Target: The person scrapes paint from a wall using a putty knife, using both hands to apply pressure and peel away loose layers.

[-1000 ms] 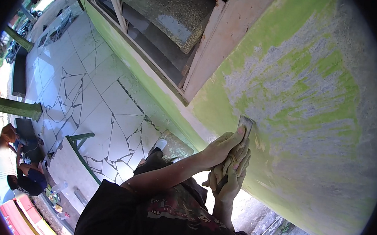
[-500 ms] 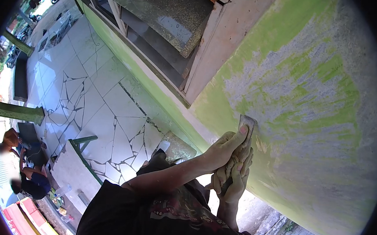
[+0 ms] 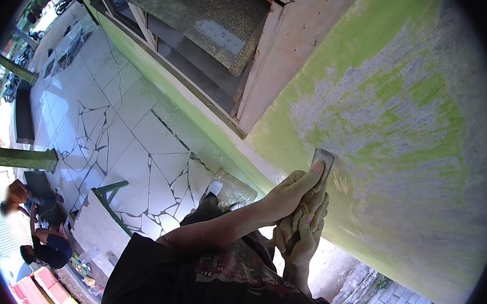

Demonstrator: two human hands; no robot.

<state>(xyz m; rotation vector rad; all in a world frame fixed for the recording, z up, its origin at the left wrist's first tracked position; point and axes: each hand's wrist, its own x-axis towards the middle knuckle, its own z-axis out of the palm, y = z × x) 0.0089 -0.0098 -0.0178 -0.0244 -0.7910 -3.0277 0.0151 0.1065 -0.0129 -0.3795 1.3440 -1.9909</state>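
Observation:
Both of my hands are closed round a scraper (image 3: 324, 157) with a flat, greyish blade; its handle is mostly hidden by my fingers. My left hand (image 3: 292, 194) grips higher up, its thumb pressed along the blade. Lower down, my right hand (image 3: 305, 242) wraps the handle end. The blade's tip lies against or very close to a green wall (image 3: 291, 110). Beyond the tip is a broad patch of wall where the green paint is scraped away in streaks, showing grey.
A louvred window (image 3: 206, 42) with a worn frame is set in the wall. A cracked tile floor (image 3: 126, 127) stretches left, with a green-edged board (image 3: 100, 221) on it. Two people (image 3: 45, 240) sit at the lower left. Green posts (image 3: 23, 158) stand at the far left.
The scraper and both hands have shifted slightly right along the wall. The grip is the same. My view has tilted a little, and the seated people have changed posture slightly.

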